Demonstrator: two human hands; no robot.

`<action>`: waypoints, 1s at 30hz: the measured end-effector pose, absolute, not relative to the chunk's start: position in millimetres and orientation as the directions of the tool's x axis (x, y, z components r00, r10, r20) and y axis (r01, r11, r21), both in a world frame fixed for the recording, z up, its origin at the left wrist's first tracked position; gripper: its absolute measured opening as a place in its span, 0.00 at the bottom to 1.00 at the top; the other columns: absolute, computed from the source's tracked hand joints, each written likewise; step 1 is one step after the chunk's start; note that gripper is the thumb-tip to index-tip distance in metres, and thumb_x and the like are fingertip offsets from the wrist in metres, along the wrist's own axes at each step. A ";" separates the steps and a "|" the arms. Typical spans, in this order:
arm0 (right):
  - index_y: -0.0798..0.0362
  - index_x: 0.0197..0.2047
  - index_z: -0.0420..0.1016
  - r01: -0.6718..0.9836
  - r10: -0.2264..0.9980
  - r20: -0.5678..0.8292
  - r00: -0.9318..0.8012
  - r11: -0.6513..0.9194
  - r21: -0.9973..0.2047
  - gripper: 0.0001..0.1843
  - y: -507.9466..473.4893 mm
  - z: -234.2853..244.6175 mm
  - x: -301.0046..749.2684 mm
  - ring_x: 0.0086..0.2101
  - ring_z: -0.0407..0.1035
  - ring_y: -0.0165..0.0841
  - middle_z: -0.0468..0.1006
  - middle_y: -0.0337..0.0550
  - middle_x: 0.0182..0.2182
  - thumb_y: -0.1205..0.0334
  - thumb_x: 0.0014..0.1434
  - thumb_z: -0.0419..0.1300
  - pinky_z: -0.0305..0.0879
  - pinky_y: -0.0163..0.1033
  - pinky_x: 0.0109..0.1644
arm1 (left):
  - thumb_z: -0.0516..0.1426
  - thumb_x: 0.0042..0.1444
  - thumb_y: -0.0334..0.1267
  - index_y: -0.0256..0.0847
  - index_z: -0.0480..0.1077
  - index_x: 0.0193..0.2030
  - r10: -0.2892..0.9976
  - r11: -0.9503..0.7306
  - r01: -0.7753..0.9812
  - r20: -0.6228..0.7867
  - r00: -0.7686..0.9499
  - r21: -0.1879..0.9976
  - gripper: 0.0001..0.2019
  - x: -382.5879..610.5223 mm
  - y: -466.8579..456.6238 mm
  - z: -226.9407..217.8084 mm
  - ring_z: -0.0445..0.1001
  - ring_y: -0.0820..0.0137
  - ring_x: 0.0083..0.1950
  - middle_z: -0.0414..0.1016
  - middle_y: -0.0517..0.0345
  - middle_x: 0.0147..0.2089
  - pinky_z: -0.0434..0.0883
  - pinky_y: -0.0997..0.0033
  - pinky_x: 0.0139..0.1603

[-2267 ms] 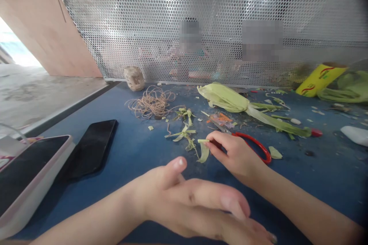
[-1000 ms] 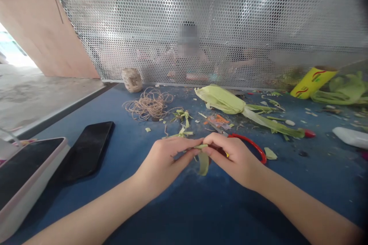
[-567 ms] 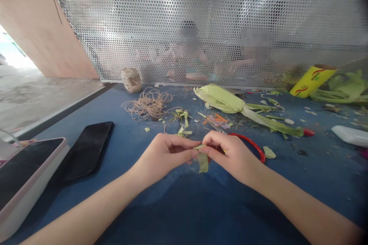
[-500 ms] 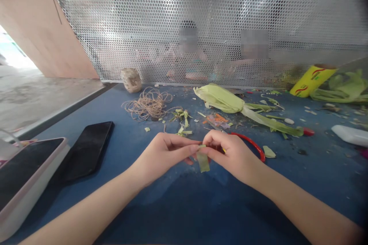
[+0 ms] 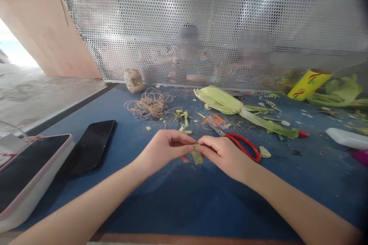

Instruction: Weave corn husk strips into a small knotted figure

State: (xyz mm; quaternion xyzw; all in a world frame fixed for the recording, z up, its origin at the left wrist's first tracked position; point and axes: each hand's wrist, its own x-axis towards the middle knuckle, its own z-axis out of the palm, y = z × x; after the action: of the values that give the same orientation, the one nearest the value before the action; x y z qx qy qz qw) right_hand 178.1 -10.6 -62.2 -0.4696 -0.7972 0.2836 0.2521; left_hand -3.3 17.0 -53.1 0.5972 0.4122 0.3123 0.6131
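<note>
Between both sets of fingertips is a small pale-green strip of corn husk, its lower end hanging down. My left hand pinches it from the left, thumb against fingers. From the right, my right hand pinches its upper edge, the fingers partly hidden behind. Red-handled scissors lie on the blue table just beyond my right hand. Behind my hands are small knotted husk pieces and a husk figure or bundle with a long tail. A loose husk scrap rests beside the scissors.
Tangled twine and a pale jar-like object stand at back left. A black phone and a cased device lie left. A yellow tube, more husk and a white object are right. Perforated metal screen behind; people beyond.
My hands have shifted slightly left with the husk strip, which now hangs shorter and more bent. More of the scissors shows. The view has tilted a little, revealing the table's near edge.
</note>
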 end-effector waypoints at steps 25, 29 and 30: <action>0.52 0.29 0.63 0.471 0.914 0.137 -0.381 0.320 -0.822 0.11 -3.7 -72.7 174.7 0.22 0.62 0.26 0.70 0.35 0.21 0.58 0.61 0.47 0.58 0.32 0.29 | 0.62 0.43 0.37 0.34 0.74 0.34 0.875 -0.129 0.122 0.055 0.480 0.984 0.11 -2.8 24.5 -69.0 0.73 0.75 0.26 0.78 0.58 0.27 0.72 0.75 0.29; 0.52 0.30 0.64 0.442 0.906 0.129 -0.404 0.317 -0.839 0.12 -3.1 -74.3 173.5 0.22 0.62 0.26 0.72 0.36 0.23 0.58 0.62 0.45 0.59 0.32 0.29 | 0.63 0.40 0.35 0.34 0.73 0.30 0.891 -0.133 0.124 0.063 0.449 0.983 0.09 -2.5 24.0 -68.3 0.73 0.75 0.25 0.77 0.59 0.25 0.72 0.75 0.29; 0.52 0.32 0.64 0.435 0.904 0.128 -0.407 0.316 -0.843 0.11 -3.1 -74.3 173.3 0.22 0.62 0.26 0.72 0.36 0.23 0.58 0.62 0.45 0.59 0.32 0.29 | 0.63 0.40 0.35 0.34 0.72 0.29 0.893 -0.131 0.127 0.062 0.445 0.983 0.08 -2.1 23.3 -67.5 0.73 0.75 0.24 0.76 0.59 0.24 0.71 0.76 0.28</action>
State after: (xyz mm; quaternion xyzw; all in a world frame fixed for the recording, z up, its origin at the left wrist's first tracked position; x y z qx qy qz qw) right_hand 173.3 -3.1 -74.3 -0.4472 -0.7491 0.3772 0.3109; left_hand -2.1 23.3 -67.5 0.6611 0.3859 0.3587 0.5342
